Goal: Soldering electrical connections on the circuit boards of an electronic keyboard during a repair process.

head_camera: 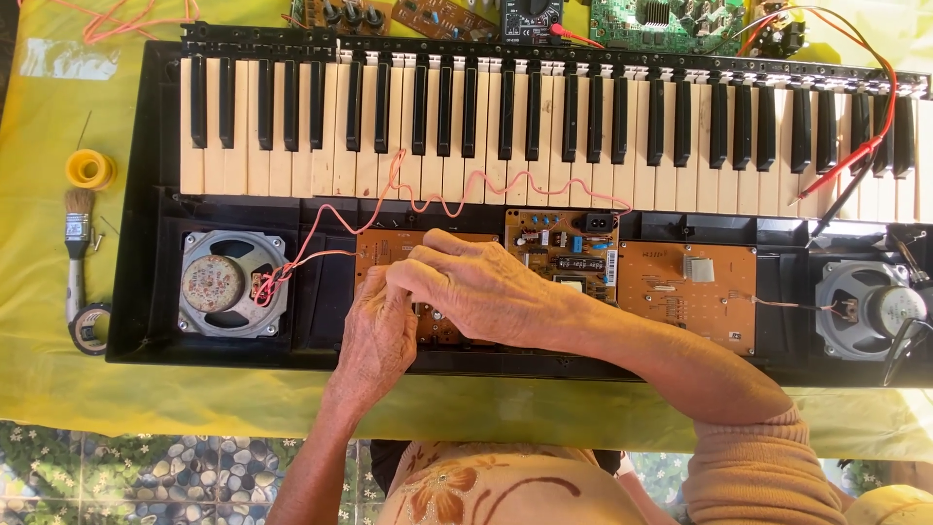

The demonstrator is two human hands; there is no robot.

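An opened black electronic keyboard (146,292) lies on a yellow-green cloth, its keys at the far side. Inside sit brown circuit boards. My left hand (377,335) and my right hand (476,287) meet over the left circuit board (377,245), fingers bunched and pressed together on it. What the fingertips pinch is hidden beneath the hands. A curly pink wire (457,194) runs from the left speaker (228,284) across the keys toward the middle board (564,248).
A right speaker (870,309) sits at the case's far end beside another brown board (685,292). Red and black probe leads (846,160) cross the right keys. A brush (78,243), tape roll (89,329) and solder spool (89,168) lie left. Loose boards (671,19) line the far edge.
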